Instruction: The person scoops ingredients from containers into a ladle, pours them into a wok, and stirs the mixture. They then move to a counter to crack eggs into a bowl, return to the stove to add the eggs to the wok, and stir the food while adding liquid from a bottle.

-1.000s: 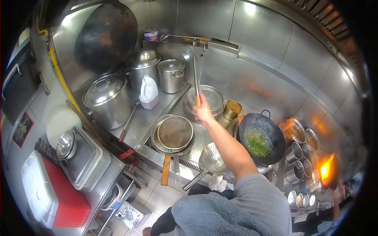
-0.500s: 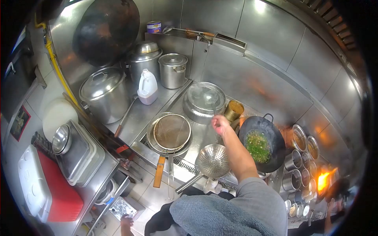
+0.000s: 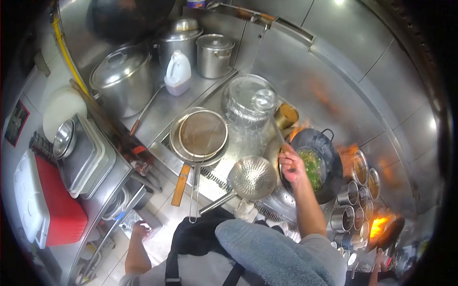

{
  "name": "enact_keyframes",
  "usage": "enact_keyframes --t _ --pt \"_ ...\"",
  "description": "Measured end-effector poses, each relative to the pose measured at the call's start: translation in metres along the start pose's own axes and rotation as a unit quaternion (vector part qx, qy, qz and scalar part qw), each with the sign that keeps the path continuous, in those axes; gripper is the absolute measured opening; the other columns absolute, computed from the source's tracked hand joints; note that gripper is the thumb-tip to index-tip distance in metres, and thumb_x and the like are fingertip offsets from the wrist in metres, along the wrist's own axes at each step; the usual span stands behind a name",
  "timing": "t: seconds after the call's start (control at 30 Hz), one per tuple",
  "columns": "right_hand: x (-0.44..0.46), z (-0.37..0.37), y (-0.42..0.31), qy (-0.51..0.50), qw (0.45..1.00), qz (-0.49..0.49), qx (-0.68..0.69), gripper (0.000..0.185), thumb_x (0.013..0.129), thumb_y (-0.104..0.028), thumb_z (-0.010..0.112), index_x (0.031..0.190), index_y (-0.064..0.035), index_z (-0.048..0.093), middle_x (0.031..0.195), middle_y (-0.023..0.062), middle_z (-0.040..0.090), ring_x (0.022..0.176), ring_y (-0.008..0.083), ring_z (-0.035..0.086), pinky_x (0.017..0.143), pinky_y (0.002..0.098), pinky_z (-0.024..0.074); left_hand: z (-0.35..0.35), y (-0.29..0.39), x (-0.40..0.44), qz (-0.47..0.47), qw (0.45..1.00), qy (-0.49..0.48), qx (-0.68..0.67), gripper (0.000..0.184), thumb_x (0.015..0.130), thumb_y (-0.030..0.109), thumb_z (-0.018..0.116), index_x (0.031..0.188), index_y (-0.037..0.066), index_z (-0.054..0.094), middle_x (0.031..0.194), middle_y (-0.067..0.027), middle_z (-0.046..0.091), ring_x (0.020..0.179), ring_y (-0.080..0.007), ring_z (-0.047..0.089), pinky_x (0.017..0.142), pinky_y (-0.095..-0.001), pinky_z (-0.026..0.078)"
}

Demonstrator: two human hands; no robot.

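My right hand is closed around the wooden handle of a ladle. The ladle's bowl is at the right rim of a large metal pot, whose wet side glistens. Close by that hand is a black wok with chopped greens in liquid, flames showing at its rear edge. A gold-coloured can stands between pot and wok. My left hand hangs low at my side, fingers loosely apart, holding nothing visible; a shiny metal box is behind it.
A perforated strainer and a round sieve rest on the stove. Lidded pots and a plastic jug stand behind. At left is a red cooler. Open flame and a co-worker's hand appear at right.
My right hand has moved toward the wok's left edge, and the ladle now shows clearly, raised at the pot's rim. My left hand appears higher. The whole view has shifted.
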State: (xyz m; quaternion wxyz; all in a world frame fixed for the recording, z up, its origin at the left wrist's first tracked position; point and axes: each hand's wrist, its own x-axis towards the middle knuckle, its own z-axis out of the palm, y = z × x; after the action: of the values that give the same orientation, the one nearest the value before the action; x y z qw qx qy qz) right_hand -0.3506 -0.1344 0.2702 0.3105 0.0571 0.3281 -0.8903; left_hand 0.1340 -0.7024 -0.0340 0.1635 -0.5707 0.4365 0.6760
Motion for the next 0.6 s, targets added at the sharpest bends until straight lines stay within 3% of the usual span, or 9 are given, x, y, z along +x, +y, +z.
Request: enact_keyframes --t 0.07,0.2,0.27,0.33,0.4,0.43,0.5,0.57,0.6 --pt "-0.023 0.026 -0.002 0.038 0.996 -0.020 -0.082 0.074 0.086 0.001 0.056 0.149 -0.0219 0.024 0.083 0.0067 0.048 0.058 0.0078 0.044 0.042 0.0180 0.0348 0.029 0.003 -0.025 0.059 0.995 0.040 0.066 0.042 0.082 -0.003 0.045 0.122 0.012 0.049 0.081 -0.0170 0.066 0.055 -0.0218 0.060 0.044 -0.0319 0.042" --pt "-0.044 0.051 -0.002 0.050 0.976 -0.041 -0.207 0.076 0.085 0.003 0.055 0.150 -0.0180 0.021 0.078 0.0049 0.049 0.054 0.0084 0.044 0.042 0.0202 0.0362 0.051 -0.003 -0.017 0.057 0.995 0.027 0.080 0.045 0.081 -0.004 0.043 0.123 0.012 0.049 0.083 -0.0170 0.066 0.055 -0.0214 0.061 0.044 -0.0318 0.043" --pt "-0.053 0.068 0.007 0.073 0.961 -0.053 -0.262 0.081 0.084 0.004 0.054 0.153 -0.0165 0.015 0.075 0.0036 0.049 0.051 0.0093 0.045 0.041 0.0223 0.0373 0.063 0.001 -0.013 0.056 0.992 0.018 0.113 0.042 0.087 0.002 0.042 0.127 0.014 0.052 0.088 -0.0152 0.069 0.063 -0.0200 0.065 0.053 -0.0344 0.049" --pt "-0.062 0.072 0.022 0.122 0.892 -0.089 -0.427 0.085 0.084 0.005 0.053 0.154 -0.0159 0.010 0.072 0.0040 0.049 0.050 0.0107 0.046 0.040 0.0241 0.0378 0.074 0.008 0.008 0.138 0.986 -0.041 0.079 0.037 0.087 0.007 0.051 0.124 0.008 0.052 0.093 -0.0163 0.067 0.069 -0.0234 0.067 0.056 -0.0342 0.051" --pt "-0.075 0.077 0.045 0.134 0.886 -0.099 -0.433 0.086 0.084 0.006 0.052 0.154 -0.0154 0.009 0.072 0.0041 0.050 0.048 0.0116 0.046 0.040 0.0254 0.0378 0.127 0.065 -0.061 0.168 0.974 -0.123 -0.089 0.035 0.091 0.021 0.056 0.122 0.005 0.054 0.101 -0.0159 0.065 0.083 -0.0252 0.068 0.067 -0.0357 0.055" --pt "-0.081 0.075 0.057 0.142 0.868 -0.094 -0.467 0.085 0.084 0.006 0.053 0.154 -0.0150 0.009 0.072 0.0043 0.051 0.048 0.0114 0.046 0.040 0.0260 0.0376 0.154 0.097 -0.102 0.174 0.958 -0.205 -0.098 0.041 0.093 0.031 0.056 0.126 0.006 0.051 0.106 -0.0161 0.064 0.093 -0.0270 0.067 0.073 -0.0378 0.056" --pt "-0.093 0.065 0.081 0.149 0.836 -0.103 -0.519 0.085 0.082 0.005 0.053 0.154 -0.0137 0.011 0.074 0.0032 0.053 0.047 0.0103 0.044 0.041 0.0258 0.0370 0.201 0.142 -0.152 0.183 0.918 -0.336 -0.105 0.046 0.097 0.032 0.054 0.132 0.006 0.041 0.100 -0.0180 0.062 0.085 -0.0269 0.064 0.071 -0.0414 0.056" --pt "-0.103 0.046 0.105 0.157 0.805 -0.111 -0.561 0.084 0.082 0.006 0.051 0.154 -0.0170 0.013 0.073 0.0027 0.052 0.046 0.0096 0.043 0.039 0.0254 0.0354 0.237 0.162 -0.129 0.227 0.918 -0.324 0.012 0.040 0.096 0.024 0.056 0.128 0.007 0.039 0.083 -0.0111 0.059 0.064 -0.0210 0.059 0.054 -0.0350 0.052" --pt "-0.109 0.035 0.116 0.164 0.771 -0.120 -0.604 0.084 0.082 0.006 0.049 0.154 -0.0203 0.015 0.072 0.0023 0.051 0.044 0.0088 0.042 0.036 0.0249 0.0338 0.243 0.171 -0.137 0.228 0.917 -0.325 0.018 0.040 0.096 0.024 0.056 0.128 0.007 0.039 0.083 -0.0111 0.059 0.064 -0.0210 0.059 0.054 -0.0350 0.052"
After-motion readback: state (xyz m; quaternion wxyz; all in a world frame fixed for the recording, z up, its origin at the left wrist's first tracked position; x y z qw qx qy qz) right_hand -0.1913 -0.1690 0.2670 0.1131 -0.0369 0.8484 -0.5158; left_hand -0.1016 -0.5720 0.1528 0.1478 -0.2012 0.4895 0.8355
